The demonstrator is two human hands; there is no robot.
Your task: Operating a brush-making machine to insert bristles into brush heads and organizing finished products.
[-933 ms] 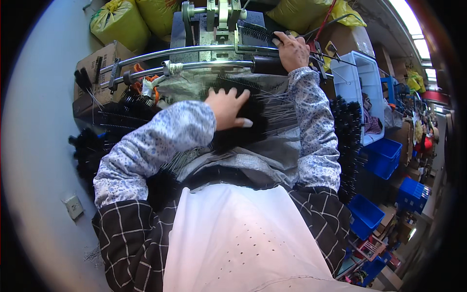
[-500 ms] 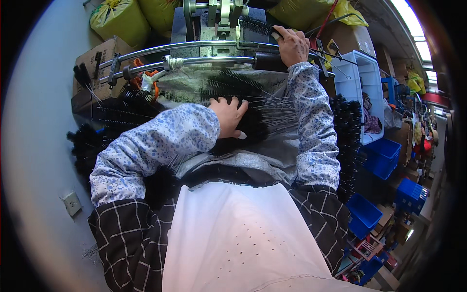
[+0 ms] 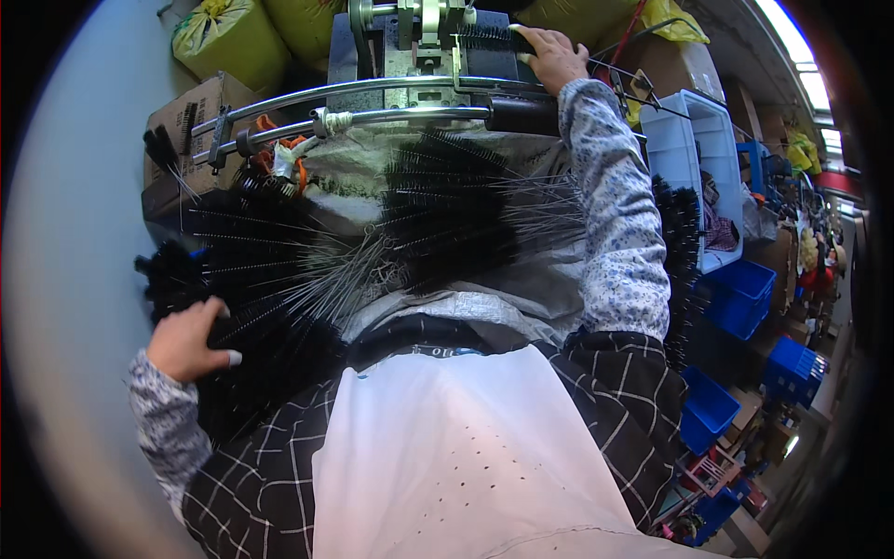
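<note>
My left hand [image 3: 189, 340] is at the far left, thumb and fingers apart, over the edge of a heap of black twisted-wire brushes [image 3: 251, 242]. Nothing shows in its grip. My right hand [image 3: 556, 61] reaches to the machine [image 3: 428, 65] at the top and pinches the end of one black bristle brush [image 3: 486, 37], which lies level beside the upright guide. In front of me a second pile of brushes [image 3: 447, 214] rests on a grey-white sheet [image 3: 484, 307], its bare wire stems pointing right.
Two curved metal rails [image 3: 372, 87] with a black roller [image 3: 526, 115] cross before the machine. A cardboard box [image 3: 200, 121] stands left, by the wall. Right are more black brushes [image 3: 680, 252], a white crate [image 3: 675, 140] and blue bins [image 3: 740, 298]. Yellow sacks [image 3: 233, 47] stand behind.
My left hand has left the middle brush pile and swung down to the far left. My right hand has shifted slightly up and right, with the brush beside the machine now level.
</note>
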